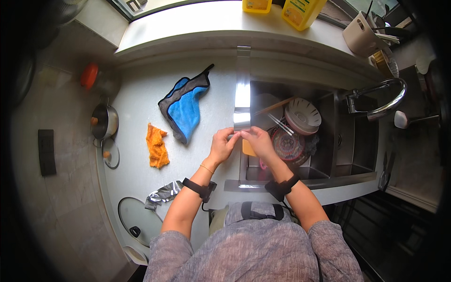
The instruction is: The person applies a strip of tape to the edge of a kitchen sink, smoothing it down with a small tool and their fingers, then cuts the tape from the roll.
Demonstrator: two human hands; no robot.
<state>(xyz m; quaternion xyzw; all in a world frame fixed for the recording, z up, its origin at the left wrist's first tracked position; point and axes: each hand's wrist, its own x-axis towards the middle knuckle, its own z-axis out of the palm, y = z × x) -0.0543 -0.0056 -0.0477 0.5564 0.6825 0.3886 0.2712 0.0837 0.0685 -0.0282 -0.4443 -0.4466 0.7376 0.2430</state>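
Observation:
A shiny silver foil tape strip [243,77] runs from the back wall down the left rim of the stainless sink [333,165]. At its near end, my left hand [221,145] and my right hand [260,143] pinch the strip between thumbs and fingertips, close together. The fingers partly hide that end. Another silver strip [236,185] lies along the sink's front rim. In the left basin are stacked bowls [303,112], chopsticks [280,124], a patterned round dish [288,143] and a yellow-orange item [248,148] partly behind my right hand.
A blue-and-grey cloth [185,111] and an orange rag [157,146] lie on the left counter. Crumpled foil [164,194], a glass lid [132,215] and a small pot [110,121] are farther left. The faucet [387,102] arches at right; yellow bottles [303,12] stand on the sill.

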